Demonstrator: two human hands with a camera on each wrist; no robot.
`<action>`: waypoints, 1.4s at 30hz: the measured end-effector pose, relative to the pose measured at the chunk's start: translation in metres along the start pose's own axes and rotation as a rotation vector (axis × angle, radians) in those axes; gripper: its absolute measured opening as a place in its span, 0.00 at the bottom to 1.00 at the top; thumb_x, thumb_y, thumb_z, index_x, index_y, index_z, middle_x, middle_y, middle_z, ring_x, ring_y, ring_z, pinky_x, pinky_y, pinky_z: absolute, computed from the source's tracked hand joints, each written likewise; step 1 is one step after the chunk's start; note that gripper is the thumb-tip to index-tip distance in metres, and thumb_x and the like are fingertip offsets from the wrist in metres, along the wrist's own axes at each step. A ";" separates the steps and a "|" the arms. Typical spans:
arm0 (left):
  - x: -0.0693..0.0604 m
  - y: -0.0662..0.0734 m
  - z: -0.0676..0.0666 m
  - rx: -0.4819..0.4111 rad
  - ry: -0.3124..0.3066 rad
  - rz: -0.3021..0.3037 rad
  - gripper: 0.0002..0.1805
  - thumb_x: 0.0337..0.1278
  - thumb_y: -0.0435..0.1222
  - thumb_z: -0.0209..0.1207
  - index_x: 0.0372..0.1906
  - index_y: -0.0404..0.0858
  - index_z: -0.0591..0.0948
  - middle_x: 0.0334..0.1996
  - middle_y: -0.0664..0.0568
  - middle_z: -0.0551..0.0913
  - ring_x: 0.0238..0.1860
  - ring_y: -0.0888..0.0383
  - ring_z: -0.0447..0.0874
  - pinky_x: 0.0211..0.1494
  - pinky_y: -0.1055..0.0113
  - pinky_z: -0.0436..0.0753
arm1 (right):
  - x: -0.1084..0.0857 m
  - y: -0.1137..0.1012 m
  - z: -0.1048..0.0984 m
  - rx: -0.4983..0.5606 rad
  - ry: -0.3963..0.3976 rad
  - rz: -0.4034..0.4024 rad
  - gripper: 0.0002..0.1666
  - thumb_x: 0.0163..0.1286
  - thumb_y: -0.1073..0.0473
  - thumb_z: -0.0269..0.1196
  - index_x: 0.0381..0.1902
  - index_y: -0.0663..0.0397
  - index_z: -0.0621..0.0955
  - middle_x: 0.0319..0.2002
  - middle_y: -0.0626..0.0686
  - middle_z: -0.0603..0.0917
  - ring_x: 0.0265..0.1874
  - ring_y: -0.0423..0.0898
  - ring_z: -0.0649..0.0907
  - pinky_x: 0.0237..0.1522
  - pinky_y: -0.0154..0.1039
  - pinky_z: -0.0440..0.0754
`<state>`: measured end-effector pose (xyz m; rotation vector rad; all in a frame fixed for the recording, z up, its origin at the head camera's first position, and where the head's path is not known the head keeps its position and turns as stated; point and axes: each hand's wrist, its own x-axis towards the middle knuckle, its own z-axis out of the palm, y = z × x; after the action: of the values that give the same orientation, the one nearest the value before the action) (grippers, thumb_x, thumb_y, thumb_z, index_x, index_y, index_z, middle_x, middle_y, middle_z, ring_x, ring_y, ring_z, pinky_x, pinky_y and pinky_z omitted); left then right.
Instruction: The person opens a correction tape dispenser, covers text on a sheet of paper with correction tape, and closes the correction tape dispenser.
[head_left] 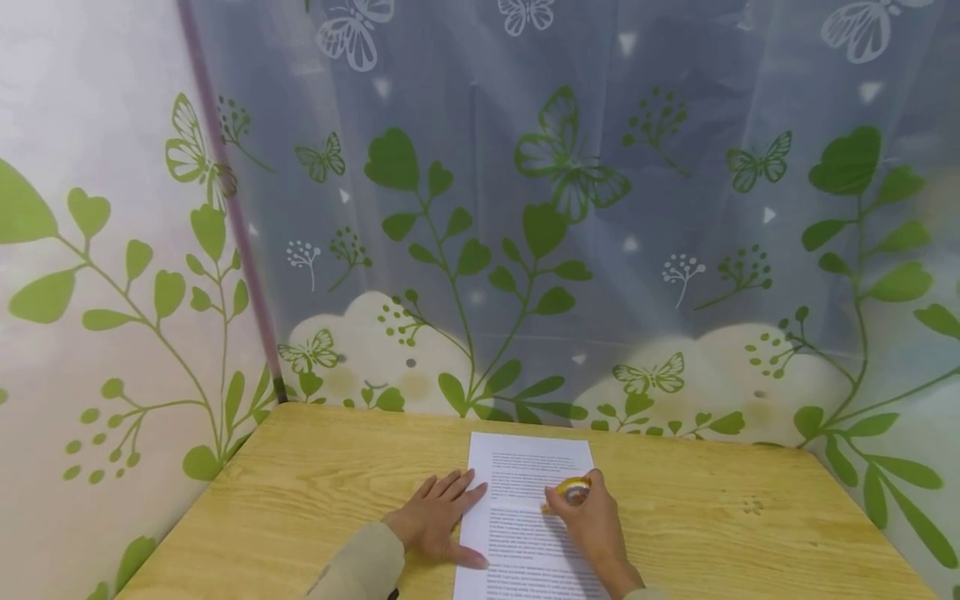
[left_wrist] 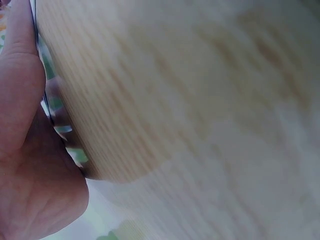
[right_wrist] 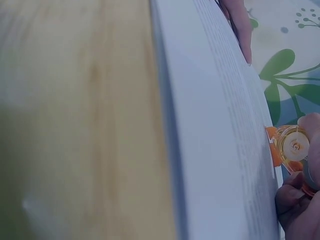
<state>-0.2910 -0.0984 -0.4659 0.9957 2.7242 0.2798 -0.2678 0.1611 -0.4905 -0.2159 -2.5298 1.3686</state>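
A printed sheet of white paper lies on the wooden table, its lines of text running across it. My left hand rests flat with spread fingers at the paper's left edge, its thumb and index finger over the margin. In my right hand is an orange and clear correction tape, pinched between thumb and fingers. The tape's tip points down and left over the text in the middle of the page. The right wrist view shows its round inner reel; whether the tip touches the paper is hard to tell.
Wood-grain tabletop spreads to both sides of the sheet. Behind it and at the left hang curtains printed with green leaves, butterflies and clouds. A dark pole or seam runs down to the table's back left corner.
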 end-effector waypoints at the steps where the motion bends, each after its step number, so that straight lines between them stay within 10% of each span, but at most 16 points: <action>1: 0.000 0.000 0.000 -0.001 0.001 0.000 0.55 0.46 0.71 0.54 0.75 0.45 0.54 0.75 0.46 0.48 0.74 0.46 0.43 0.71 0.45 0.45 | 0.000 0.000 0.000 0.006 -0.001 0.003 0.27 0.58 0.49 0.70 0.38 0.59 0.68 0.32 0.53 0.84 0.33 0.47 0.84 0.36 0.41 0.82; 42: 0.000 -0.001 0.000 0.006 0.002 0.008 0.56 0.46 0.72 0.54 0.75 0.46 0.54 0.75 0.45 0.47 0.74 0.45 0.43 0.71 0.44 0.45 | 0.006 0.010 -0.014 0.020 -0.051 0.006 0.28 0.59 0.48 0.70 0.40 0.61 0.67 0.31 0.51 0.84 0.32 0.44 0.83 0.35 0.39 0.80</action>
<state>-0.2916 -0.0986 -0.4663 1.0089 2.7249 0.2736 -0.2698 0.1795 -0.4909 -0.1870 -2.5573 1.4183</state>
